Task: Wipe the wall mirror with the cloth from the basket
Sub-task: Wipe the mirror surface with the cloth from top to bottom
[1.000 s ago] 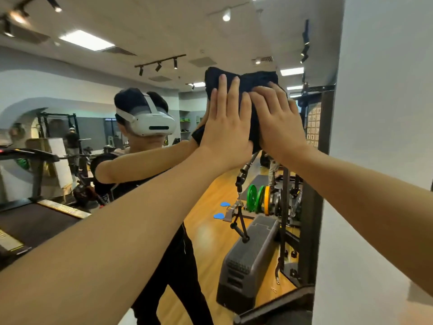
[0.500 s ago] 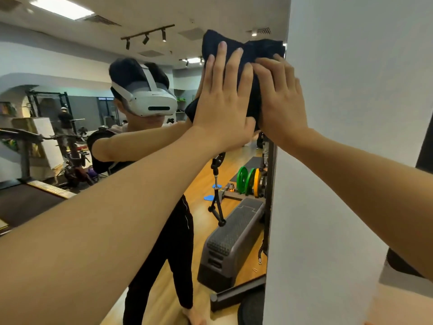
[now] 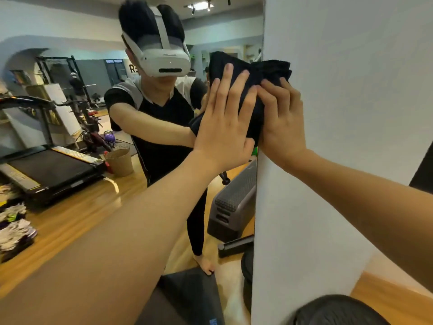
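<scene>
A dark cloth (image 3: 251, 71) is pressed flat against the wall mirror (image 3: 93, 207), right at the mirror's right edge. My left hand (image 3: 225, 123) lies spread on the cloth's left part, fingers pointing up. Beside it, my right hand (image 3: 281, 120) presses the cloth's right part, where the fabric overlaps onto the white wall (image 3: 351, 113). The mirror shows my reflection with a white headset, arms raised to the cloth.
Reflected in the mirror are a treadmill (image 3: 46, 167), a woven basket (image 3: 118, 161) on the wooden floor, a grey step platform (image 3: 232, 205) and piles of cloths (image 3: 14, 231) at the left. A dark round object (image 3: 337, 310) sits low at the right.
Both hands and the cloth have slid down the mirror along its right edge, from above head height to about face height. My view has tilted downward.
</scene>
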